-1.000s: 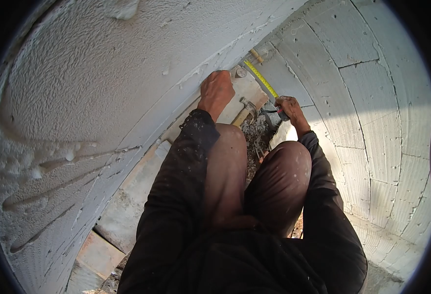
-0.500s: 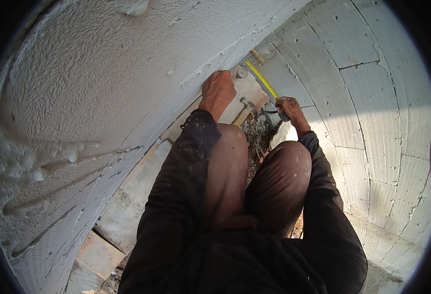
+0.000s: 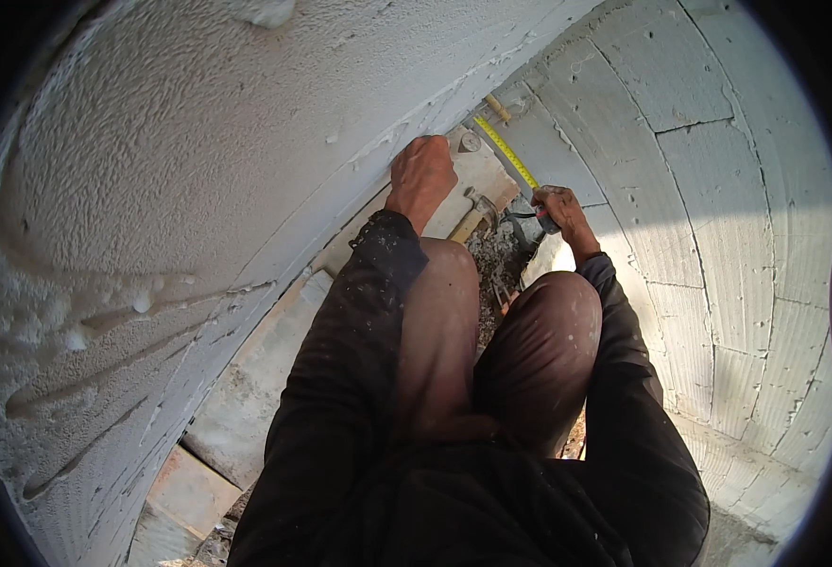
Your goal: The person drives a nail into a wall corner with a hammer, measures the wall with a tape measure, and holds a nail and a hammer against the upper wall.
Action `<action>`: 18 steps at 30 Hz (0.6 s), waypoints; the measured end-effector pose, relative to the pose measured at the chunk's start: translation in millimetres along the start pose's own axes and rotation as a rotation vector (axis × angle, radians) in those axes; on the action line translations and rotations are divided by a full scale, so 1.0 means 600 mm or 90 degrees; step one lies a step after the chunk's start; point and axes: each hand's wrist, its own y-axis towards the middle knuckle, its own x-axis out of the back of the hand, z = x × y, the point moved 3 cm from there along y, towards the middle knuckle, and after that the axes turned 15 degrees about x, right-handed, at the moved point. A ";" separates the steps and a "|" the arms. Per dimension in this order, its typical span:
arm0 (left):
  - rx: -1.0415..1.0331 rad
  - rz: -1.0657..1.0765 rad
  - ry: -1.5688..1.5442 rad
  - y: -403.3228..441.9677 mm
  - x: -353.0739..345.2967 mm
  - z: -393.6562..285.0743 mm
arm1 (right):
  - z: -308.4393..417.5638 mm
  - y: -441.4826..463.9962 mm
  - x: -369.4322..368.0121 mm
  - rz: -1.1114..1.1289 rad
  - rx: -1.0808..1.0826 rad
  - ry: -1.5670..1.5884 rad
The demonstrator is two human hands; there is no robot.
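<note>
My right hand (image 3: 561,210) is wrapped round a tape measure (image 3: 547,222) with a dark case and a bit of red. From it the yellow blade (image 3: 506,152) runs out to the foot of the left wall. My left hand (image 3: 422,180) is a closed fist by that wall's lower edge; whatever it may hold is hidden. Between the hands a hammer (image 3: 478,215) with a metal head lies near the edge of a pale tile (image 3: 477,173). A small round object (image 3: 470,142) sits just beyond my left fist.
A rough white plastered wall (image 3: 180,142) rises on the left, a pale block wall (image 3: 699,208) on the right. Rubble (image 3: 497,260) lies between my knees. More floor tiles (image 3: 236,425) run along the left wall. A short wooden piece (image 3: 498,108) lies in the far corner.
</note>
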 end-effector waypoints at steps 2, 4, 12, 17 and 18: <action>0.000 0.001 0.002 -0.002 0.002 -0.001 | 0.000 0.000 0.000 0.000 -0.004 0.003; 0.000 -0.001 0.001 0.000 0.000 0.000 | -0.012 0.001 0.000 -0.003 -0.018 0.019; 0.005 -0.006 0.005 0.000 -0.002 0.002 | 0.008 0.001 0.003 0.032 0.098 -0.076; 0.013 0.006 0.007 0.001 -0.001 0.000 | 0.002 -0.002 -0.001 -0.004 0.016 -0.013; 0.011 -0.006 0.006 0.002 -0.004 0.002 | 0.001 -0.005 0.001 -0.008 0.016 0.007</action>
